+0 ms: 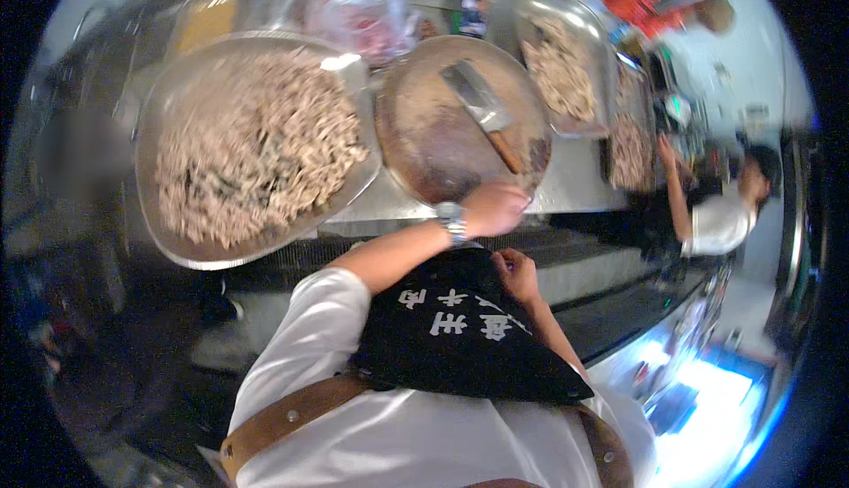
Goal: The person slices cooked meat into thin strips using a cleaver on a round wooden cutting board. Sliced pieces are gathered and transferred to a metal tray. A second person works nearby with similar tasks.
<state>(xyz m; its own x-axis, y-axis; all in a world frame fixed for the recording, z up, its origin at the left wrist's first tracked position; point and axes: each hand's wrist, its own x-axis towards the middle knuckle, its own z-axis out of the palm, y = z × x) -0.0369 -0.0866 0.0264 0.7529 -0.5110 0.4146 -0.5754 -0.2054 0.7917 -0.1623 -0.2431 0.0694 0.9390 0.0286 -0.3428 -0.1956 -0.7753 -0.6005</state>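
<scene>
My left hand [497,209], with a metal watch [451,222] on its wrist, is at the near edge of a round wooden chopping board [416,125]. Its fingers are curled together, and what they hold, if anything, is hidden. A cleaver [478,99] with a wooden handle lies flat on the board, the handle end pointing toward this hand. Closer to my body, my right hand [518,276] is closed beside the black apron [451,329]; I cannot make out what is in its fingers.
Left of the board stands a large metal tray [370,165] of shredded meat. Another metal tray [603,46] with pale pieces and a narrower meat tray [650,147] are to the right. Behind are a clear plastic bag [367,23] and a yellow block. A co-worker [725,218] stands at far right.
</scene>
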